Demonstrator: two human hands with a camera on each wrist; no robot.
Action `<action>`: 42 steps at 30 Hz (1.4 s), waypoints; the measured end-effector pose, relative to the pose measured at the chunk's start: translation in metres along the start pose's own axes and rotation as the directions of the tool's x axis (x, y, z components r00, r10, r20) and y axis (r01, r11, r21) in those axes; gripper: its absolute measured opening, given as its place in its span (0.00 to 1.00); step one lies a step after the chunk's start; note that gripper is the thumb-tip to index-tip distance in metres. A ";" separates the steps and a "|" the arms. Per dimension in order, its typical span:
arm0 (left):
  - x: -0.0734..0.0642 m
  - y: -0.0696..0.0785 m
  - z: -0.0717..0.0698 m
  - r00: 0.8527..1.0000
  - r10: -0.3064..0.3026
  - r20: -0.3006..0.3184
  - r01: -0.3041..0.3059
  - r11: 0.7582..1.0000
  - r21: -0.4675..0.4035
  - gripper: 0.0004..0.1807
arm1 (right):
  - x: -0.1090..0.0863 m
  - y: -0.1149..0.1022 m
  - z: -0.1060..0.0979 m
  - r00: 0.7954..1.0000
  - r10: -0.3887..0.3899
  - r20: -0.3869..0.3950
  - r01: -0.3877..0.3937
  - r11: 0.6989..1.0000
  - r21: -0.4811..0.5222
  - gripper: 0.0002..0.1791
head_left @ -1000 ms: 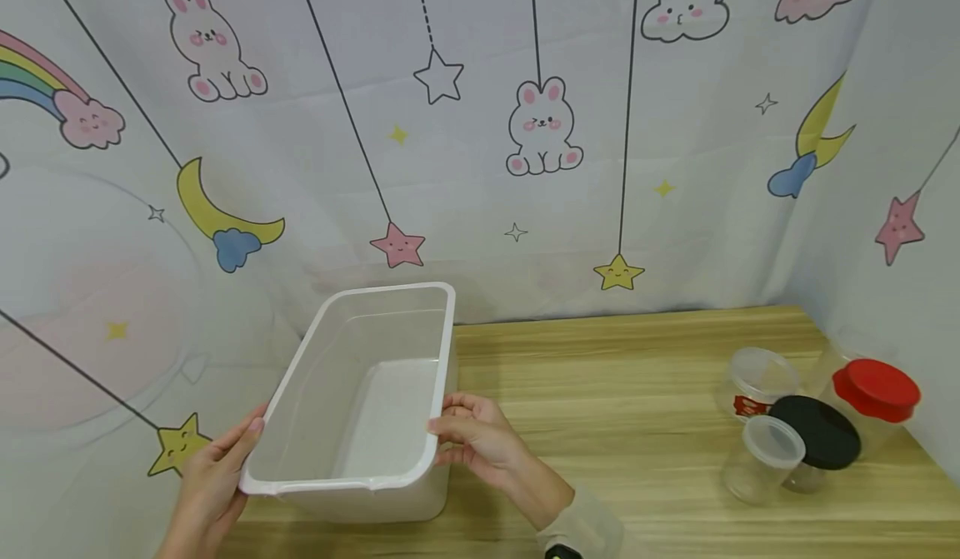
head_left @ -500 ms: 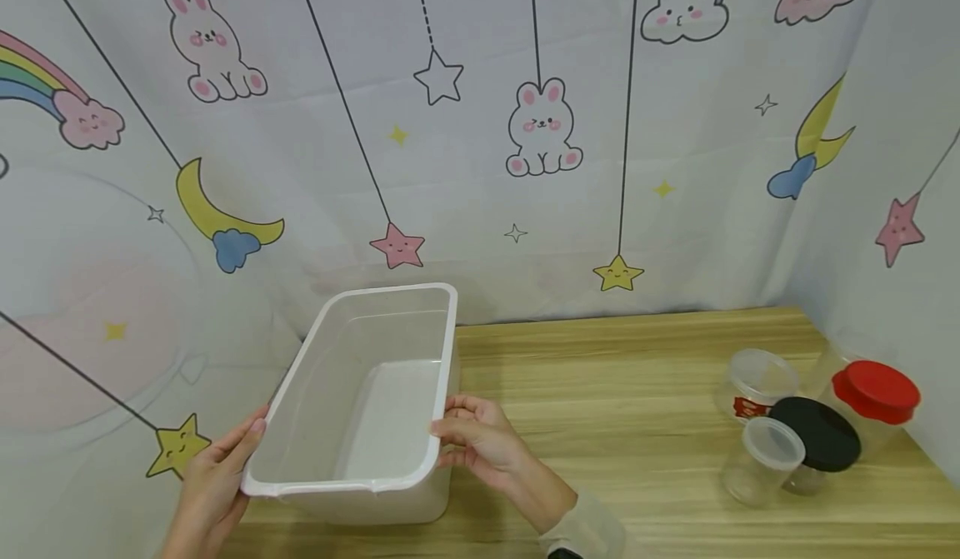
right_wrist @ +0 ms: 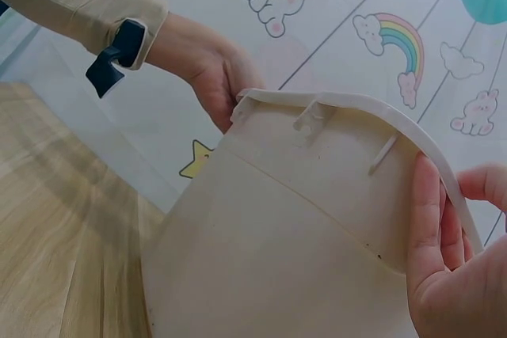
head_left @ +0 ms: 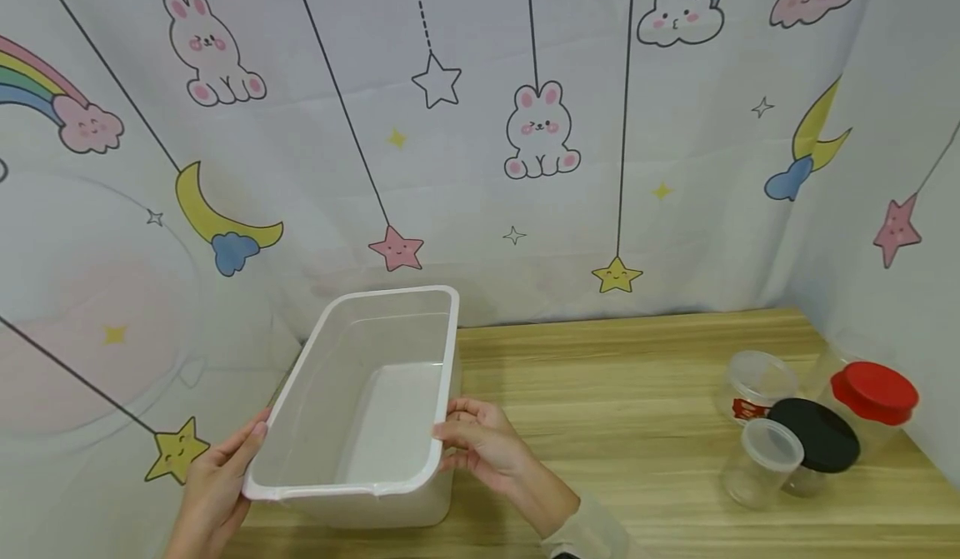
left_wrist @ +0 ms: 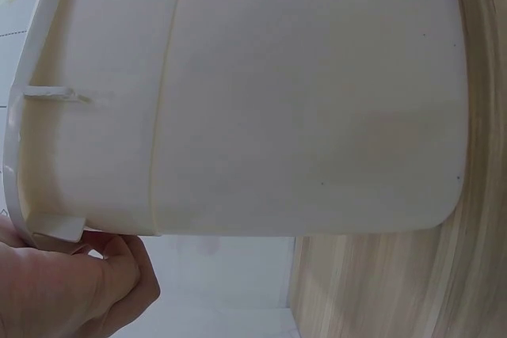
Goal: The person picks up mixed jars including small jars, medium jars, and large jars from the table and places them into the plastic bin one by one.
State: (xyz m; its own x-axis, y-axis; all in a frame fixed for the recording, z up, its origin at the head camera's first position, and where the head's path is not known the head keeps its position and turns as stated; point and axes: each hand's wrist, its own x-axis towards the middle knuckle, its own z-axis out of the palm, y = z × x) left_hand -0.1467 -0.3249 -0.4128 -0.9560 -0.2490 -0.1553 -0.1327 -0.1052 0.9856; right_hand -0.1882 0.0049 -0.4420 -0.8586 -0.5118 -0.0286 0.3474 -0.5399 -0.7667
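Note:
A white plastic bin (head_left: 397, 409), deep and rectangular with a rolled rim, stands at the left of the wooden table, nothing inside it. My left hand (head_left: 213, 476) grips the rim at its near left corner, thumb on top; in the left wrist view its curled fingers (left_wrist: 127, 275) tuck under the lip. On the opposite long side, my right hand (head_left: 483, 451) pinches the rim near the front corner. The right wrist view shows the right thumb over the rim and the fingers (right_wrist: 425, 219) flat against the outer wall beneath it.
At the table's right stand several clear plastic containers: a low round tub (head_left: 761, 380), a small cup with a translucent lid (head_left: 761, 467), one with a black lid (head_left: 816, 434) and a jar with a red lid (head_left: 876, 391). A cartoon-printed curtain (head_left: 480, 167) hangs behind.
Both hands keep the same hold on the bin's rim. The whole head view has shifted very slightly; the bin and containers stay in place.

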 end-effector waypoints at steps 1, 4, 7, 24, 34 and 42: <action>0.000 0.000 0.000 1.000 0.000 -0.001 0.000 1.000 0.002 0.18 | 0.000 0.000 0.000 1.000 0.000 0.000 0.000 1.000 -0.001 0.14; -0.001 -0.001 0.000 1.000 0.000 0.004 0.000 1.000 0.004 0.18 | -0.001 0.000 0.000 1.000 0.001 -0.002 -0.001 1.000 -0.001 0.13; -0.002 -0.001 0.000 1.000 0.009 0.010 -0.009 1.000 -0.005 0.17 | -0.002 0.000 -0.001 1.000 0.001 -0.006 -0.001 1.000 0.002 0.13; -0.003 0.001 0.007 1.000 0.016 0.000 -0.016 1.000 0.009 0.18 | -0.004 -0.003 -0.003 1.000 -0.004 -0.012 0.004 1.000 0.003 0.13; -0.005 -0.001 0.009 1.000 0.011 0.001 -0.011 1.000 0.008 0.17 | -0.006 -0.004 -0.004 1.000 -0.002 -0.008 0.002 1.000 -0.004 0.13; -0.004 -0.001 0.011 0.999 -0.014 -0.032 0.014 1.000 0.010 0.22 | -0.007 -0.005 -0.005 1.000 -0.006 -0.010 0.006 1.000 -0.012 0.13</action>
State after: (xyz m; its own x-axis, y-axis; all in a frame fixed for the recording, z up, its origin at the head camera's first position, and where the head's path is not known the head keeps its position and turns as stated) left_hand -0.1455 -0.3127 -0.4126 -0.9453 -0.2778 -0.1712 -0.1490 -0.0993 0.9838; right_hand -0.1855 0.0144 -0.4415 -0.8644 -0.5019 -0.0302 0.3377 -0.5351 -0.7743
